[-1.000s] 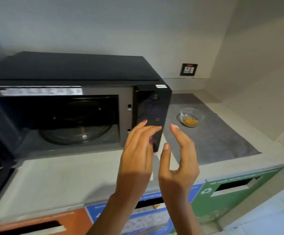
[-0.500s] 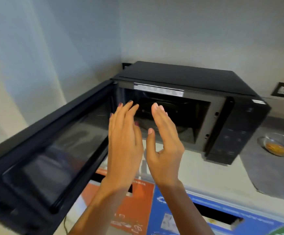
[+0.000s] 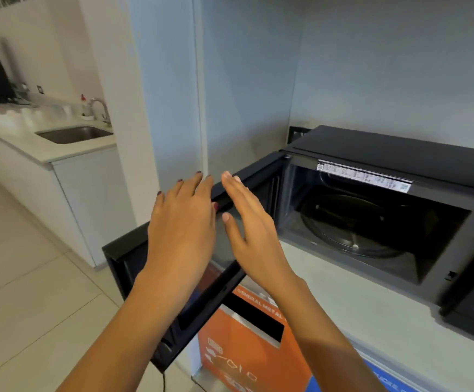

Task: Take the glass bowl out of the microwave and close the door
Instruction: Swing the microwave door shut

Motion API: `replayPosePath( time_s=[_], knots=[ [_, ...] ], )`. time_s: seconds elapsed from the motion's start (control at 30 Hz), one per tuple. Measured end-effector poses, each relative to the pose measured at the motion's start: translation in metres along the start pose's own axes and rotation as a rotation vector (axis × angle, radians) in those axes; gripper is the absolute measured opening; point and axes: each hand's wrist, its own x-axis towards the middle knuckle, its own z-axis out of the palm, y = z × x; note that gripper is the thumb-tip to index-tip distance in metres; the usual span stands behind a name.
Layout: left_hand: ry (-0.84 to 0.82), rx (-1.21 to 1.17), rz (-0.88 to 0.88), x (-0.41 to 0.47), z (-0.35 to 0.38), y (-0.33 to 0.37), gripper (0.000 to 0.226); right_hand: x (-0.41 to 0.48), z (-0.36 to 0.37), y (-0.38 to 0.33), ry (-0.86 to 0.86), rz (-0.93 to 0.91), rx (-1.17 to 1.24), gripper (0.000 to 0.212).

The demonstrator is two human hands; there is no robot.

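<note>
The microwave [image 3: 399, 222] sat on a pale counter [image 3: 343, 292] against the far wall, at the right of the scene. Its door [image 3: 134, 258] stood wide open, swung out to the left and toward the near side, past the counter edge. The cavity was lit enough to show the round glass turntable [image 3: 351, 224] on its floor; nothing rested on it. A white label strip [image 3: 363, 175] ran along the top of the opening.

The glass bowl was nowhere in view at this moment, neither inside the oven nor on the visible stretch of counter.

Both hands were raised in front of the open door, side by side and close together. The left hand [image 3: 182, 222] was flat, fingers spread and extended, back of the hand up, lying over the top edge of the door; whether it touched the door I could not tell. The right hand [image 3: 250, 224] was likewise loose and empty, fingers straight and together, edge-on, just right of the left hand and near the inner face of the door. Neither hand gripped anything.

Below the counter, an orange bin front [image 3: 244, 349] with a dark slot was visible, with a blue panel [image 3: 385, 377] to its right. Far left, a separate counter held a sink [image 3: 74, 134] and tap [image 3: 100, 107].
</note>
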Motion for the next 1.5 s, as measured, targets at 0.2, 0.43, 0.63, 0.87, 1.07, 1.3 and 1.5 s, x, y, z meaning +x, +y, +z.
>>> replayPosePath(
  time_s=[0.2,0.43,0.63,0.87,1.07,1.3,1.5],
  knots=[
    [-0.014,-0.027,-0.066,-0.001,-0.006,-0.016,0.037,0.016,0.010,0.002,0.005,-0.016,-0.108,0.035],
    [-0.213,-0.195,-0.025,0.022,-0.024,-0.017,0.025,0.018,-0.015,0.000,0.133,-0.001,-0.077,0.019],
    [-0.404,-0.304,0.117,0.031,-0.018,0.003,0.034,0.003,-0.058,-0.002,0.053,0.125,0.010,0.014],
    [-0.495,-0.427,0.337,0.030,0.014,0.041,0.055,-0.020,-0.126,-0.005,-0.120,0.230,-0.048,0.022],
    [-0.591,-0.596,0.503,0.038,0.046,0.081,0.043,-0.044,-0.178,-0.011,-0.155,0.347,-0.041,0.026],
    [-0.477,-0.770,0.633,0.042,0.088,0.122,0.049,-0.079,-0.222,-0.025,-0.204,0.470,-0.264,0.048],
    [-0.299,-0.703,0.709,0.047,0.120,0.146,0.048,-0.094,-0.230,-0.019,-0.049,0.563,-0.706,0.048]
  ],
)
